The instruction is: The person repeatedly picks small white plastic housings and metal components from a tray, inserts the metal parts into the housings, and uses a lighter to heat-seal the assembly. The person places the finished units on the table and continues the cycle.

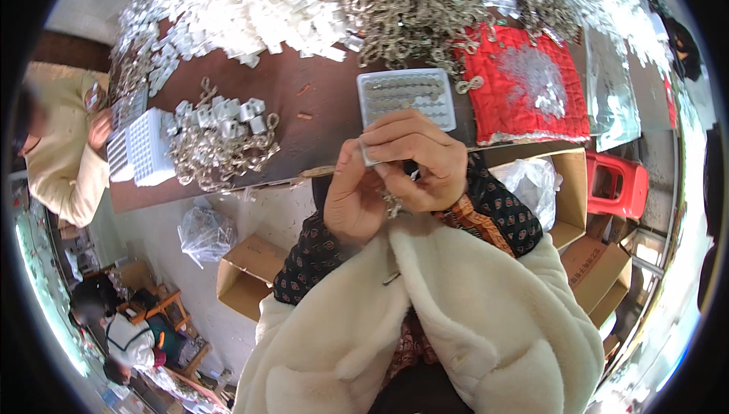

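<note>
Close in front of my chest, my left hand (pixel 353 198) and my right hand (pixel 424 160) meet, fingers bent and pinched together. A small pale square piece (pixel 367 154) sits between the left thumb and the right fingertips. Below it, a silvery metal link piece (pixel 392 204) shows between the two hands; which hand bears it I cannot tell. Just beyond my right hand lies a white plastic tray (pixel 451 114), with rows of small round silvery pieces in its slots.
Heaps of white pieces (pixel 250 4) and metal links (pixel 414 4) cover the table's far side. A red cloth (pixel 486 103) lies right. Stacked white trays (pixel 150 148) stand left, near another person (pixel 68 148). Cardboard boxes (pixel 247 266) and a red stool (pixel 630 186) flank me below.
</note>
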A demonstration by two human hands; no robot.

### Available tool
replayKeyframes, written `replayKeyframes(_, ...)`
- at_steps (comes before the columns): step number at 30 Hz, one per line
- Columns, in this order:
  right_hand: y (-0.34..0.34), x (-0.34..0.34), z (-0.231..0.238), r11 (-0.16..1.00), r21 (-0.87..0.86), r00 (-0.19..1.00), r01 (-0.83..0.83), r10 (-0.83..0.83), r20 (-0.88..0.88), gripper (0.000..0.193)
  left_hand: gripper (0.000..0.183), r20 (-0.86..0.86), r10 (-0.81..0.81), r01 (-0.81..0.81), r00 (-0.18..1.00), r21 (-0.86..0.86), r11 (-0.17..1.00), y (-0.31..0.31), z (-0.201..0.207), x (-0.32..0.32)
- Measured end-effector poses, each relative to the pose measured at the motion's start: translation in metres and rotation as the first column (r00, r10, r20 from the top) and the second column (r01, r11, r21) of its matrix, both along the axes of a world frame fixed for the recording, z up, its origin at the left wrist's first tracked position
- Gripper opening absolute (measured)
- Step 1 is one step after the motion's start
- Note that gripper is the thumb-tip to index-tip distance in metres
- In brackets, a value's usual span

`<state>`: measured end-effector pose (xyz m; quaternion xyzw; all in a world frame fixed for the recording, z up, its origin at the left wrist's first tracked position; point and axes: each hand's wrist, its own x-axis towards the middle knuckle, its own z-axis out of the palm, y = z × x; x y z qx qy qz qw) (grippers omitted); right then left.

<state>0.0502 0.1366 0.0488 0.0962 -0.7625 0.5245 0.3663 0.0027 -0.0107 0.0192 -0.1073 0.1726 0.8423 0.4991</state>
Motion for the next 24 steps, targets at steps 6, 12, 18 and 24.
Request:
replayKeyframes(6, 0.004, 0.010, -0.005, 1.000, -0.002, 0.999, -0.020, 0.019, -0.027, 0.025, 0.031, -0.106, -0.063, 0.076, 0.992, 0.114, 0.991, 0.006, -0.003, 0.006)
replayKeyframes(12, 0.043, 0.065, -0.017, 0.978, 0.165, 0.932, 0.124, -0.172, 0.320, 0.031, 0.014, -0.391, -0.093, 0.052, 0.916, -0.114, 0.992, 0.014, -0.008, 0.003)
replayKeyframes(18, 0.116, 0.094, -0.053, 0.458, 0.566, 0.420, 0.685, -0.884, 0.207, 0.011, 0.010, -0.351, -0.025, 0.006, 0.936, -0.054, 0.999, 0.024, -0.015, 0.000)
replayKeyframes(24, 0.131, 0.100, -0.073, 0.418, 0.635, 0.361, 0.650, -0.905, 0.226, 0.009, 0.011, -0.356, -0.048, 0.037, 0.933, -0.039, 0.999, 0.027, -0.012, 0.000)
